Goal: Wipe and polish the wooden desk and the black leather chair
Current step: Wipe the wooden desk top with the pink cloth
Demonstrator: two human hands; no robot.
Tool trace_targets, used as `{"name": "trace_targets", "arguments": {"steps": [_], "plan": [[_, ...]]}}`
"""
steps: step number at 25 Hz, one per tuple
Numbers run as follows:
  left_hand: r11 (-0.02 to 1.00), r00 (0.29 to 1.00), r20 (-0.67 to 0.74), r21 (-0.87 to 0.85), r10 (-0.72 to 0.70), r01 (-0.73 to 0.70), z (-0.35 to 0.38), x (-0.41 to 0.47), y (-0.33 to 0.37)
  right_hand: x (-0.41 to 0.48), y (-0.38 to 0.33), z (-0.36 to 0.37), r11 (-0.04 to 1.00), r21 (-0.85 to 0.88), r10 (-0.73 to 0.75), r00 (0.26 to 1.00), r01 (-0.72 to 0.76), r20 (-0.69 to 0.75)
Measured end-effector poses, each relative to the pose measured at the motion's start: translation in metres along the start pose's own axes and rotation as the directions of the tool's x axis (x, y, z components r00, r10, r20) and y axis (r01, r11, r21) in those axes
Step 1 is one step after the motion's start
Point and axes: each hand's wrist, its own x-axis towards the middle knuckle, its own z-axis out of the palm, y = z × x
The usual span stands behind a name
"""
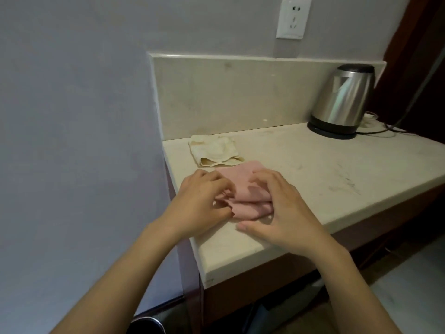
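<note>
Pink cloth [243, 186] sits on the table [313, 169] at 5 o'clock from the beige rag [214, 150], my left hand [199, 203] pinching its 9 o'clock edge, right hand [281, 208] clutching 3 o'clock with curled fingers, so I'd square the fold flat first.

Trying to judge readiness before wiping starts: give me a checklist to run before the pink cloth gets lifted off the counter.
1. Pink cloth folded, lying on the counter: ok.
2. Left hand pinches the cloth's left edge: ok.
3. Right hand rests on the cloth's right side; firm hold: cannot tell.
4. Cream cloth lies behind, free of both hands: ok.
5. Kettle stands far right, away from the hands: ok.
6. Wooden desk and leather chair in view: not ok.
</note>
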Motion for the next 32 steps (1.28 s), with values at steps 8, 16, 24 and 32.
{"name": "trace_targets", "arguments": {"steps": [8, 16, 24, 32], "plan": [[0.996, 0.969, -0.23, -0.013, -0.089, 0.089, -0.006, -0.022, 0.007, 0.008, 0.0, 0.014, 0.961, -0.225, -0.216, 0.946, 0.162, -0.243], [0.964, 0.881, -0.406, -0.204, -0.243, 0.172, -0.078, -0.131, 0.002, 0.009, -0.11, 0.042, 0.899, 0.159, -0.35, 0.887, 0.409, -0.302], [0.86, 0.678, -0.531, -0.275, -0.508, 0.43, -0.176, -0.362, -0.035, -0.029, -0.319, 0.156, 0.521, 0.84, -0.523, 0.835, 0.154, 0.171], [0.471, 0.111, -0.53, -0.615, -0.841, 0.633, -0.188, -0.603, -0.057, -0.126, -0.508, 0.31, 0.457, 0.765, -0.55, 0.531, -0.454, 0.644]]}}
